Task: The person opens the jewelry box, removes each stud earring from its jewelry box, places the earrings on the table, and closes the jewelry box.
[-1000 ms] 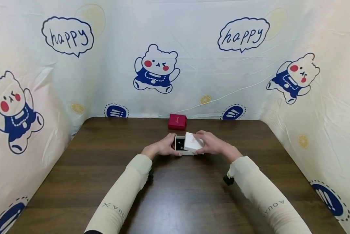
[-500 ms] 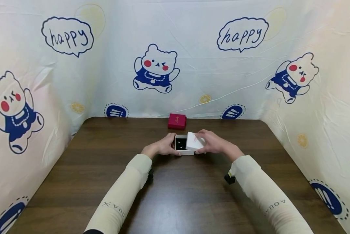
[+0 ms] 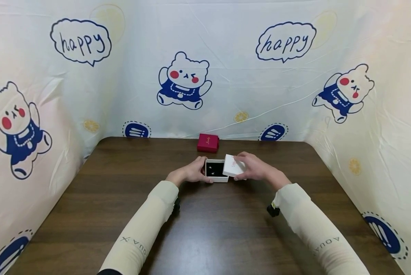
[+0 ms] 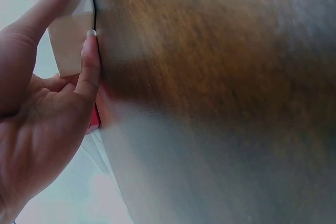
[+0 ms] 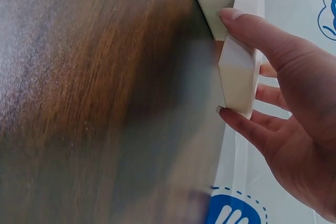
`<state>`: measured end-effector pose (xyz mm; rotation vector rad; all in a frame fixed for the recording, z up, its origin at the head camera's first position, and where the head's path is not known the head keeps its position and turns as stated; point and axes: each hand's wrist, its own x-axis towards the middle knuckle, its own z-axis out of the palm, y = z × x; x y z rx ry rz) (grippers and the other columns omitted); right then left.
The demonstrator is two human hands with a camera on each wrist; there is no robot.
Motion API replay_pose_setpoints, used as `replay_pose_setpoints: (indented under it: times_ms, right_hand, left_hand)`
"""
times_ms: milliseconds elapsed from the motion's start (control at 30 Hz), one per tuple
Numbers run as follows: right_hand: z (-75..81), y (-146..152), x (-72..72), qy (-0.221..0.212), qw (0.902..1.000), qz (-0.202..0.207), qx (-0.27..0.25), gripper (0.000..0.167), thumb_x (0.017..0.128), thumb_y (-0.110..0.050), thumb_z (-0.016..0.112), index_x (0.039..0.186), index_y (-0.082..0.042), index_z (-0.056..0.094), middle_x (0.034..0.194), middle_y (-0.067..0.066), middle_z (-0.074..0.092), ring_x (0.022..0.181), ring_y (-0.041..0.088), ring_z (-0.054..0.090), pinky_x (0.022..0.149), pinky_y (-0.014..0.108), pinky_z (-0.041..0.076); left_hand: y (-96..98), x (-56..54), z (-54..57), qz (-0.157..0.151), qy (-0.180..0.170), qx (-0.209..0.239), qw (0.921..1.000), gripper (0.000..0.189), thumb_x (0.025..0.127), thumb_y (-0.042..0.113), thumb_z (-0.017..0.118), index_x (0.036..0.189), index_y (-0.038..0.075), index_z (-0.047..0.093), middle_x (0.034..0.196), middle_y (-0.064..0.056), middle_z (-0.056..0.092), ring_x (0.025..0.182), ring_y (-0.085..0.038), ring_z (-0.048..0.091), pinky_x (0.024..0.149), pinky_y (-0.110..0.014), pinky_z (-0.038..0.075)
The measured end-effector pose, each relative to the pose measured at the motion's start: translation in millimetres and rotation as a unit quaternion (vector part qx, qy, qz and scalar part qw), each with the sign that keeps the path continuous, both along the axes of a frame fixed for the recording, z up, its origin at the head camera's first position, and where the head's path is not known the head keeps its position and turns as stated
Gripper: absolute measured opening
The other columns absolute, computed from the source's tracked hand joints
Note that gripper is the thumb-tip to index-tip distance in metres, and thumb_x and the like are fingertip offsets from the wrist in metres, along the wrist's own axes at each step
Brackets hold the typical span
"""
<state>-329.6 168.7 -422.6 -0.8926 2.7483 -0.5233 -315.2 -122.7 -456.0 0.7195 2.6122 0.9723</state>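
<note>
A small white jewelry box (image 3: 219, 179) sits on the table, its black lining (image 3: 218, 168) showing two tiny star-shaped studs. My left hand (image 3: 192, 170) grips the box at its left end; in the left wrist view the thumb lies along the box's side wall (image 4: 65, 51). With my right hand (image 3: 257, 168) I hold the white lid (image 3: 231, 167), printed in pink, by its edges. The lid is tilted over the right end of the box and hides part of that end. From the right wrist view, the lid (image 5: 239, 77) is raised above the table.
Behind the white box, near the table's back edge, lies a dark red box (image 3: 208, 143) with gold lettering. The brown wooden table (image 3: 212, 229) extends toward me. Printed white cloth (image 3: 232, 76) hangs around its back and sides.
My right hand has slid the lid to the right, uncovering more of the black lining. The left hand and the box have stayed in place.
</note>
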Motion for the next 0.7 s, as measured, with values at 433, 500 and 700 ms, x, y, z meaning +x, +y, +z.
replay_pose_setpoints:
  times_ms: [433,500,700]
  right_hand:
    - [-0.7,3.7,-0.4,0.005,0.9999,-0.006,0.01,0.086,0.083,-0.038,0.086,0.153,-0.007,0.046,0.147,0.021,0.047,0.127,0.036,0.047,0.109,0.054,0.039]
    - [-0.8,4.5,-1.0,0.012,0.9999,-0.002,0.009,0.087,0.083,-0.038,0.086,0.153,-0.006,0.046,0.146,0.021,0.048,0.126,0.036,0.048,0.108,0.053,0.039]
    - [-1.6,6.0,-3.1,0.018,0.9998,-0.01,0.005,0.087,0.082,-0.038,0.086,0.152,-0.005,0.047,0.145,0.021,0.048,0.125,0.035,0.048,0.108,0.052,0.04]
  left_hand:
    - [2.0,1.2,-0.7,0.008,-0.013,-0.001,0.9999,0.071,0.083,0.028,0.087,0.131,-0.001,0.044,0.114,-0.012,0.046,0.104,-0.022,0.047,0.091,-0.034,0.043]
    - [2.2,1.0,-0.2,0.008,-0.013,0.001,0.9999,0.069,0.082,0.028,0.087,0.129,0.0,0.045,0.113,-0.012,0.046,0.103,-0.022,0.047,0.09,-0.034,0.043]
    - [2.4,0.6,0.9,0.011,-0.011,0.003,0.9999,0.069,0.082,0.028,0.087,0.128,-0.001,0.046,0.114,-0.013,0.047,0.105,-0.022,0.048,0.092,-0.035,0.043]
